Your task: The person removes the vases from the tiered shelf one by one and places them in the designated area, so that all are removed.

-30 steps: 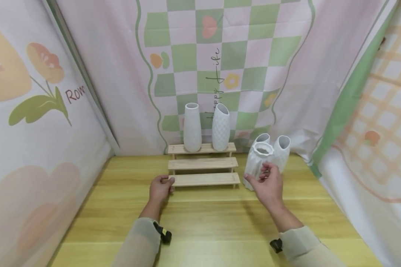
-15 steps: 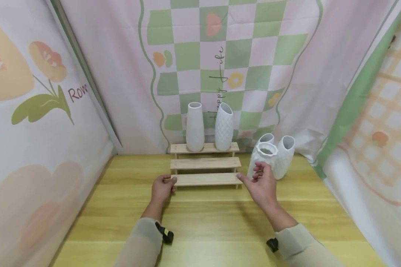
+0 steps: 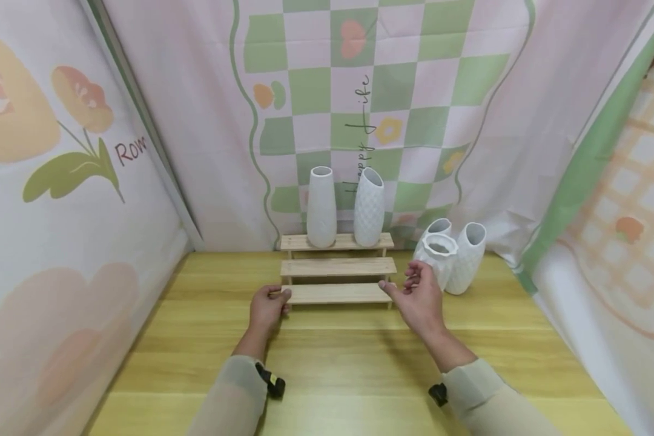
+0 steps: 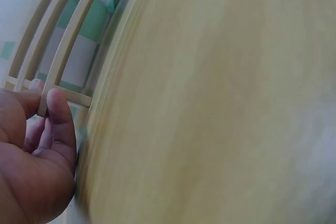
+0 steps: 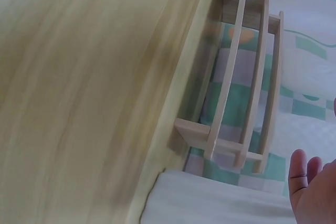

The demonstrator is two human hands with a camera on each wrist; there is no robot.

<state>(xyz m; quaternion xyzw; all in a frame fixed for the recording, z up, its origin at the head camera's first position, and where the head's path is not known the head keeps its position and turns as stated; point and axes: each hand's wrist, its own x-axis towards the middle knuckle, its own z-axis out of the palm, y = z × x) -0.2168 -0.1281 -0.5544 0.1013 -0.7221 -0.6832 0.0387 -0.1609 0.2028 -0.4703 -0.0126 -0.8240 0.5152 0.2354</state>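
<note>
A three-step wooden stand (image 3: 335,293) sits on the table near the back curtain. My left hand (image 3: 265,310) pinches the left end of its lowest step between thumb and fingers, as the left wrist view shows at the step's end (image 4: 46,106). At the opposite end is my right hand (image 3: 422,306), its thumb overlapping the lowest step in the head view. The right wrist view shows fingers (image 5: 298,177) apart from the stand, loosely bent and holding nothing. Two white vases stand on the top step: a smooth one (image 3: 321,209) and one with a diamond pattern (image 3: 369,212).
Just right of the stand, three more white vases cluster on the wooden table (image 3: 327,369): one with a ruffled rim (image 3: 441,260), partly behind my right hand, a slanted-mouth one (image 3: 467,260), and another behind (image 3: 428,235). Printed curtains (image 3: 218,151) enclose the back and sides.
My right hand has moved left from in front of the ruffled vase to the stand's right end. My left hand keeps its pinch on the lowest step. The head view has shifted slightly.
</note>
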